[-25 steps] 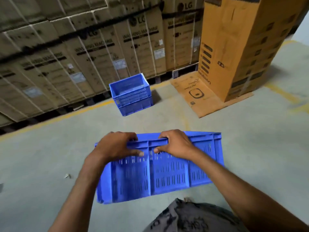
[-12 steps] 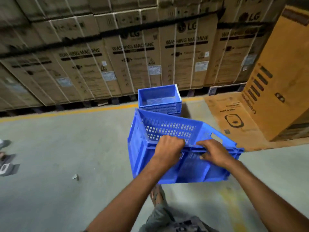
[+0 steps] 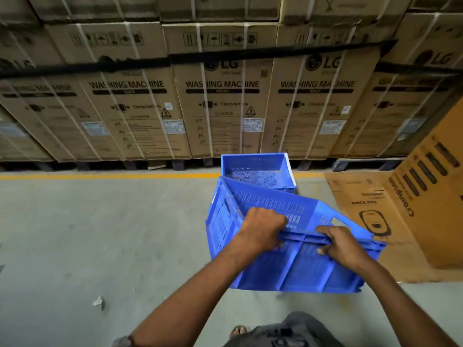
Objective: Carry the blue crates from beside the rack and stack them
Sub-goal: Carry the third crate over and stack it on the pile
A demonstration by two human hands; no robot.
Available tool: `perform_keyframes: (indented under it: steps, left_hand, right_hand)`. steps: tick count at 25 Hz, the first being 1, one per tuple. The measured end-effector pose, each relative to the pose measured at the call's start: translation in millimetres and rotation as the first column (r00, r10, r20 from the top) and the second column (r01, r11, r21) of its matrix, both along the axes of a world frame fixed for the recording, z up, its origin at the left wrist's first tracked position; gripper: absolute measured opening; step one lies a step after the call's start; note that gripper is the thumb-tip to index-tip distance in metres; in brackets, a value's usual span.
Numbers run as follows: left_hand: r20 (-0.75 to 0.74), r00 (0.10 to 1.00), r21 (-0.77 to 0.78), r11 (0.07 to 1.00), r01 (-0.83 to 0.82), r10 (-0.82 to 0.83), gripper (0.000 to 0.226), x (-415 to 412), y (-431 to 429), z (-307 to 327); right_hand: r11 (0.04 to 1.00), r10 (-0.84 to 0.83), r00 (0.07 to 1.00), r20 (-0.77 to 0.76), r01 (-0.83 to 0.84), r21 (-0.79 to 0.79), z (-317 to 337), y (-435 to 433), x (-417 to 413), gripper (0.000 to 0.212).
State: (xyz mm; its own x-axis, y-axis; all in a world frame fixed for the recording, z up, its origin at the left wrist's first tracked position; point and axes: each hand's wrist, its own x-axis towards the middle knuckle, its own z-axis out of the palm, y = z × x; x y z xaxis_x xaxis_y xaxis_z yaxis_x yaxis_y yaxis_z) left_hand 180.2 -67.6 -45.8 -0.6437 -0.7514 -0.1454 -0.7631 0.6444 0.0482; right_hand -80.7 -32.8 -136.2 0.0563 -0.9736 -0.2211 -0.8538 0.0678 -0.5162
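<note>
I hold a blue slotted crate point(image 3: 300, 266) in the air, tilted with its open top facing away and up. My left hand point(image 3: 263, 230) grips its near rim left of the middle. My right hand point(image 3: 343, 246) grips the same rim further right. Just beyond it, a second blue crate point(image 3: 255, 169) sits upright on the concrete floor by the yellow line; its near wall is hidden behind the held crate.
A wall of strapped washing machine cartons point(image 3: 220, 101) on pallets runs across the back, behind a yellow floor line point(image 3: 107, 176). An orange carton point(image 3: 436, 196) stands at the right on a flattened cardboard sheet point(image 3: 360, 196). A paper scrap point(image 3: 98, 301) lies at the left.
I have walked closer to the cartons and the floor crate. The held crate has tipped from side-on to open top showing, and now overlaps the floor crate's near edge.
</note>
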Motion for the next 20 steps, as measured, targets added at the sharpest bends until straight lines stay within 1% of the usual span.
perform_keyframes:
  steps: [3,7,8,10,11,13,16,18,20]
  left_hand:
    - [0.040,0.994,0.049,0.994,-0.099,0.097,0.040,32,-75,-26]
    - [0.027,0.977,0.033,0.977,-0.211,0.210,0.041,46,-173,-84]
    - [0.025,0.959,0.061,0.957,-0.283,0.282,0.043,48,-206,-101]
    - [-0.046,0.881,0.193,0.869,-0.456,0.472,0.046,54,-265,-136]
    - [-0.072,0.844,0.252,0.828,-0.500,0.532,0.047,55,-296,-152]
    - [-0.099,0.801,0.322,0.781,-0.535,0.590,0.043,54,-353,-183]
    - [-0.209,0.724,0.339,0.743,-0.576,0.657,0.033,47,-421,-219]
    - [-0.286,0.712,0.324,0.764,-0.558,0.641,0.029,50,-453,-250]
    - [-0.358,0.715,0.313,0.798,-0.515,0.601,0.026,61,-476,-285]
  right_hand:
    - [0.996,0.030,0.998,-0.058,-0.035,-0.076,-1,-75,9,0.032]
    - [0.983,0.061,0.984,-0.170,-0.089,-0.162,-28,-186,15,0.037]
    - [0.977,0.071,0.979,-0.191,-0.107,-0.185,-41,-220,13,0.038]
    - [0.975,0.070,0.976,-0.207,-0.111,-0.195,-66,-280,12,0.041]
    - [0.973,0.067,0.975,-0.213,-0.111,-0.203,-82,-311,12,0.042]
    - [0.973,0.080,0.970,-0.229,-0.127,-0.195,-111,-367,12,0.048]
    - [0.974,0.100,0.958,-0.270,-0.149,-0.171,-144,-441,15,0.050]
    - [0.967,0.098,0.946,-0.309,-0.163,-0.194,-169,-481,20,0.043]
    - [0.957,0.091,0.934,-0.345,-0.178,-0.228,-195,-507,30,0.045]
